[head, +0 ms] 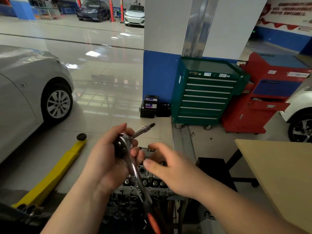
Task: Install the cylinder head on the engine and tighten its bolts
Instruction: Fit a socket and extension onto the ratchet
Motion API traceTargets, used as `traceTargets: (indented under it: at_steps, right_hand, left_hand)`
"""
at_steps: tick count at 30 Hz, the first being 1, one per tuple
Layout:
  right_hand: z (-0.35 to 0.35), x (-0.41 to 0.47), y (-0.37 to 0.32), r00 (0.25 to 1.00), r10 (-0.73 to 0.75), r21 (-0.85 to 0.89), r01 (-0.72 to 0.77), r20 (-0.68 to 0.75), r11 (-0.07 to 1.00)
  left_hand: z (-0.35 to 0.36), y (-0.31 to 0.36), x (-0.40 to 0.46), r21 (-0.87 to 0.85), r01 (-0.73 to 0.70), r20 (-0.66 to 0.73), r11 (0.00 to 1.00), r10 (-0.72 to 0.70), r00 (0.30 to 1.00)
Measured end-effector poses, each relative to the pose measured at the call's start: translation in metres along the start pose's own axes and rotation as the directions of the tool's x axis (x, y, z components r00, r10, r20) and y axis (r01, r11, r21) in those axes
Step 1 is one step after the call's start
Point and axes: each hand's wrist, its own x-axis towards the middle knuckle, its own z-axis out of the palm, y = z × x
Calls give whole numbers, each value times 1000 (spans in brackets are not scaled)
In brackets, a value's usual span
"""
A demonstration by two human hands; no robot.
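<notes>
A grey car (pixel 25 92) is parked at 9 o'clock, with a yellow lift arm (pixel 55 171) on the floor beside it. At centre, the ratchet (pixel 133 166) is gripped at its head by the left hand (pixel 108 159), its extension pointing to 1 o'clock and its orange grip to 6 o'clock. The right hand (pixel 170 168) is held loosely open just beside it, gripping nothing. Below both hands, at 6 o'clock, the cylinder head (pixel 148 183) is seen. A green tool cabinet (pixel 206 93) stands at 1 o'clock, a worktop (pixel 278 169) at 4 o'clock.

Ratchet (pixel 133 159) in left hand (pixel 108 159), above cylinder head (pixel 148 181); right hand (pixel 170 168) beside (tool cabinet (pixel 206 93) behind).
</notes>
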Motion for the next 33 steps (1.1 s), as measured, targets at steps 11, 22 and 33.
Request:
traceTargets:
  at_steps: [11,22,33]
  right_hand:
    - [25,8,5,980,175,675,-67,-94,735]
    - [9,4,11,943,288,769,-60,-165,637]
    - [-48,34,50,920,251,226,-187,-303,956]
  left_hand:
    - [-8,-35,18,641,-208,120,739,172,978]
    - [-33,-38,42,785,-528,619,-323,442,649]
    - [-117,-60,124,986,-120,144,-117,219,965]
